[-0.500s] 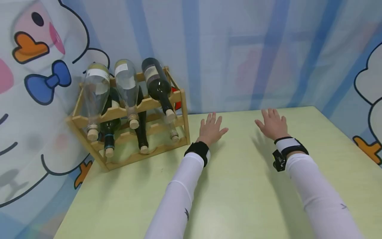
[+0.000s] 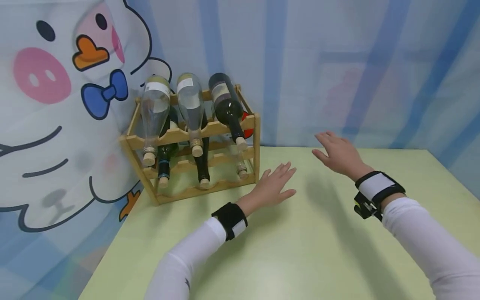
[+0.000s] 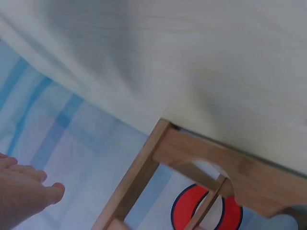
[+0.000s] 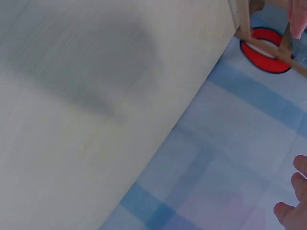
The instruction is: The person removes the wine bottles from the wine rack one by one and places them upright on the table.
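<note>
The wooden rack [image 2: 256,143] stood at the far left of the pale bench [image 2: 288,258], before a printed curtain [image 2: 300,62]. Along its top lay a left clear bottle [image 2: 153,106], a middle clear bottle [image 2: 191,106] and a dark bottle [image 2: 225,100], corked necks tilted down toward the person. Lower down rested a blue-banded dark bottle [image 2: 163,166], a second dark bottle [image 2: 202,166] and a small-necked clear bottle [image 2: 241,168]. The left grip [image 2: 271,187], a bare hand, hovered over the bench near the rack's right end, fingers straight and thumb held apart. The right grip [image 2: 339,156] hung well apart from the rack, its fingers likewise extended, thumb apart. Black straps circled both wrists, below white sleeves.
</note>
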`<state>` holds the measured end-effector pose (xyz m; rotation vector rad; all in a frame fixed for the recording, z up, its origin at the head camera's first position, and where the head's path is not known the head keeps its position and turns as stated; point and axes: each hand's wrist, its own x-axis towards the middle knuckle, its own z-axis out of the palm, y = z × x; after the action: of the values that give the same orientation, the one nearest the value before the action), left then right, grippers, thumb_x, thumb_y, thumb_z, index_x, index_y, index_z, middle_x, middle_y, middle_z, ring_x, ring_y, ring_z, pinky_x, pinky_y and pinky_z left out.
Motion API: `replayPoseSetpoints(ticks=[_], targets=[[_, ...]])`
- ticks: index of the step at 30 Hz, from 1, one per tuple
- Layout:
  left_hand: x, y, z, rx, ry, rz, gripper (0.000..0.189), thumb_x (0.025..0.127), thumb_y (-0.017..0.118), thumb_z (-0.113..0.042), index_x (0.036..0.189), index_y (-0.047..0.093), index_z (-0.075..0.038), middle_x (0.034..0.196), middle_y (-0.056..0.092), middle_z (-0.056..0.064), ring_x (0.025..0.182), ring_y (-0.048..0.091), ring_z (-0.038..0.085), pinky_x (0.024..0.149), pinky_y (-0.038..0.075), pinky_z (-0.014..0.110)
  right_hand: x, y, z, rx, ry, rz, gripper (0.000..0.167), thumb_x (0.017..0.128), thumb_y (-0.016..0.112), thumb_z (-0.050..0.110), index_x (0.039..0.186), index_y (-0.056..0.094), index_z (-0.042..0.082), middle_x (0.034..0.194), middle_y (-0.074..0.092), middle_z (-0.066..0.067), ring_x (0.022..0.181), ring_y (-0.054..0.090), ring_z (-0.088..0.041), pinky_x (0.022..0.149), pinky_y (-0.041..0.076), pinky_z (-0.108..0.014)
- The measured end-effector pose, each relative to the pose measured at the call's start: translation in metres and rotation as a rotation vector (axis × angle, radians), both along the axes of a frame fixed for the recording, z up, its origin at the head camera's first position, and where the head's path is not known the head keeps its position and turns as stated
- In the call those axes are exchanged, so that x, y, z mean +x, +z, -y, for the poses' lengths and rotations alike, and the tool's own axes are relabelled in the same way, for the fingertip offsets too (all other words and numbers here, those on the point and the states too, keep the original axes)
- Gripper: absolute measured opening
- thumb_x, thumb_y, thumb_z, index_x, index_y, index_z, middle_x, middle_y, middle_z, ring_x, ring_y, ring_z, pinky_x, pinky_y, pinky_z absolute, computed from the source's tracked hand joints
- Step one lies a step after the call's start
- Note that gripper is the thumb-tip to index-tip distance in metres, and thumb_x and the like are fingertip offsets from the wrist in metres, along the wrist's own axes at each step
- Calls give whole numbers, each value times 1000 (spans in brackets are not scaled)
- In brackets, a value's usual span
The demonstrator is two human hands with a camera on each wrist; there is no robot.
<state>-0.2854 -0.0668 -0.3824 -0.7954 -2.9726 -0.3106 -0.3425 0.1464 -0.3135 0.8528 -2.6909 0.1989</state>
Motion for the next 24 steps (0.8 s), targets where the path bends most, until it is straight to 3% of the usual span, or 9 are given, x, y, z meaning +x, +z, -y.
replayPoseSetpoints(ticks=[4, 7, 10, 13, 15, 17, 19, 22, 24], targets=[[33, 10, 28, 35, -52, -46, 63, 90, 41, -43, 142, 15, -21, 149, 12, -2, 136, 13, 13, 107, 16, 48, 11, 14, 31, -4, 116, -43, 58, 87, 52, 29, 135, 33, 3, 137, 35, -20, 129, 27, -36, 99, 26, -55], [61, 21, 50, 70, -110, -189, 58, 90, 43, -39, 141, 23, -19, 145, 25, -2, 133, 24, 11, 106, 22, 45, 19, 23, 53, -17, 224, -121, 62, 85, 56, 29, 136, 32, 5, 137, 36, -18, 128, 29, -34, 99, 27, -52], [89, 38, 70, 142, -250, -501, 42, 90, 46, -28, 129, 46, -13, 130, 49, -1, 120, 45, 8, 100, 34, 38, 27, 28, 74, -47, 339, -233, 65, 82, 60, 28, 136, 32, 5, 137, 37, -18, 127, 32, -33, 98, 29, -51], [111, 63, 88, 261, -397, -950, 25, 86, 47, -15, 102, 65, -7, 100, 67, 4, 93, 63, 12, 83, 47, 31, 31, 29, 91, -94, 434, -340, 68, 79, 62, 27, 135, 33, 4, 137, 38, -18, 128, 33, -32, 98, 31, -51], [119, 82, 102, 394, -419, -1196, 22, 84, 46, -8, 87, 67, -4, 83, 69, 8, 75, 65, 15, 70, 50, 29, 29, 29, 102, -119, 472, -382, 69, 79, 62, 28, 137, 31, 5, 138, 36, -17, 130, 30, -29, 98, 31, -50], [123, 101, 118, 554, -372, -1355, 20, 81, 45, -5, 79, 64, 1, 73, 66, 11, 63, 60, 18, 60, 47, 26, 26, 30, 113, -145, 497, -408, 71, 79, 62, 28, 138, 28, 7, 139, 34, -16, 131, 28, -27, 98, 32, -50], [124, 113, 135, 720, -259, -1422, 19, 81, 45, -4, 77, 62, 4, 71, 64, 14, 60, 57, 21, 59, 46, 23, 23, 31, 122, -168, 506, -419, 74, 78, 63, 27, 139, 26, 7, 140, 33, -17, 132, 27, -27, 98, 32, -50], [122, 121, 163, 903, -35, -1390, 18, 80, 46, -5, 85, 58, 7, 77, 63, 17, 67, 57, 21, 64, 44, 21, 18, 32, 135, -191, 494, -405, 75, 77, 65, 23, 139, 26, 6, 139, 33, -18, 130, 29, -29, 98, 31, -50], [117, 122, 183, 970, 140, -1309, 22, 81, 47, -8, 94, 56, 6, 85, 64, 17, 79, 59, 19, 74, 43, 22, 14, 33, 143, -192, 471, -385, 76, 76, 66, 22, 139, 26, 5, 140, 32, -19, 130, 29, -31, 98, 30, -51]])
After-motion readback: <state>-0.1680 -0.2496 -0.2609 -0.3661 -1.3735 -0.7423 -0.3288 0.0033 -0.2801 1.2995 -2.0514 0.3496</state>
